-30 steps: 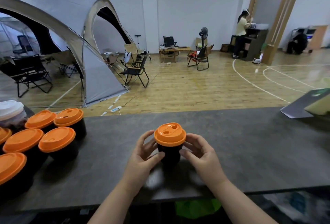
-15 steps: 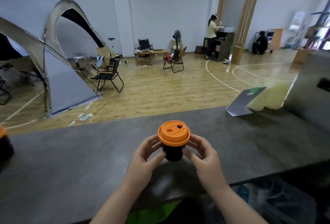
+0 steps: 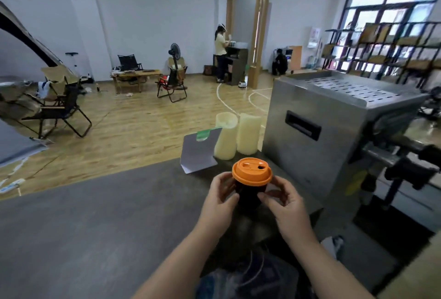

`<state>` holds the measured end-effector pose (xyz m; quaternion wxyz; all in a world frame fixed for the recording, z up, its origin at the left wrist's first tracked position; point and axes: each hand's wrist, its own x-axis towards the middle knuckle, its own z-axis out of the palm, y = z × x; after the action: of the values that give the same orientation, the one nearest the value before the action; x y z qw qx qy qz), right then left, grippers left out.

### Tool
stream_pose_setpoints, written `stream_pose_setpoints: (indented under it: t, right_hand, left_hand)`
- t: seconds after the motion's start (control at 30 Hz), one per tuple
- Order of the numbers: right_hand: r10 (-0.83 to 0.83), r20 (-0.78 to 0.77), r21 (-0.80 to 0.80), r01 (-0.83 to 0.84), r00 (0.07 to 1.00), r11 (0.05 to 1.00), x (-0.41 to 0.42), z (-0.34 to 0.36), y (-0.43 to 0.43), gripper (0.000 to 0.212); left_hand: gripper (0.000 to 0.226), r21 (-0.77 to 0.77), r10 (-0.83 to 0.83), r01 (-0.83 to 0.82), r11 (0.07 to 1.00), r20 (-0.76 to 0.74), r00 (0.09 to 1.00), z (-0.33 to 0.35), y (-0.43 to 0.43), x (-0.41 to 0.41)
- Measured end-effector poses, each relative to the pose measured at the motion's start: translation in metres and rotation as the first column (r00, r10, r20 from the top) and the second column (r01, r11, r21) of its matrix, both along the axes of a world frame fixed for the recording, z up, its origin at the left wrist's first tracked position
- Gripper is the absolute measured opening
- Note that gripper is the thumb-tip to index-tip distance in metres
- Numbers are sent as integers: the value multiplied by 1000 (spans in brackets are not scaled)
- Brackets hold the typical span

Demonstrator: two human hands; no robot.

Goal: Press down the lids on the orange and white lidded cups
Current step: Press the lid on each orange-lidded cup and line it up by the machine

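A black cup [image 3: 249, 197] with an orange lid [image 3: 251, 171] is held between both hands above the grey counter [image 3: 95, 227]. My left hand [image 3: 220, 199] grips the cup's left side with curled fingers and thumb. My right hand [image 3: 285, 203] grips its right side, thumb toward the front of the cup. The lid sits level on the cup, its drinking hole at the right. The other lidded cups are out of view.
A steel machine [image 3: 334, 136] stands close on the right. Two pale stacks of cups [image 3: 235, 137] and a folded grey card [image 3: 200, 149] stand at the counter's far edge. Beyond lie a wooden floor, folding chairs and people at the back.
Both hands have carried the cup to the right along the counter, away from the group of orange-lidded cups at the left. The view has swung right; the steel machine is now close.
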<state>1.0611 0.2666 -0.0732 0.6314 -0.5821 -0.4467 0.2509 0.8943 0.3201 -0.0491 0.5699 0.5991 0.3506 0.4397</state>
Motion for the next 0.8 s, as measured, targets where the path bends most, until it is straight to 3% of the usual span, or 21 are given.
stream_pose_setpoints:
  t: [0.2,0.33,0.57,0.8]
  right_hand:
    - [-25,57,-44,28,998,999,65,-2,55,48]
    - [-39,97,-91,48,994,995,79,3,91,54]
    - [-98,110,-94,109,989,990,78,-5,104,46]
    - [-122,204,-101,145,971,984,75,-7,104,43]
  left_hand:
    - [56,0,80,-80,997,-109,991,-7,46,76]
    - [61,-3,87,-88,996,-89,992,-5,72,99]
    - [73,41,112,-107,993,-139,984,-22,95,110]
    - [86,14,22,-19,1000,-187,982,-34,102,108]
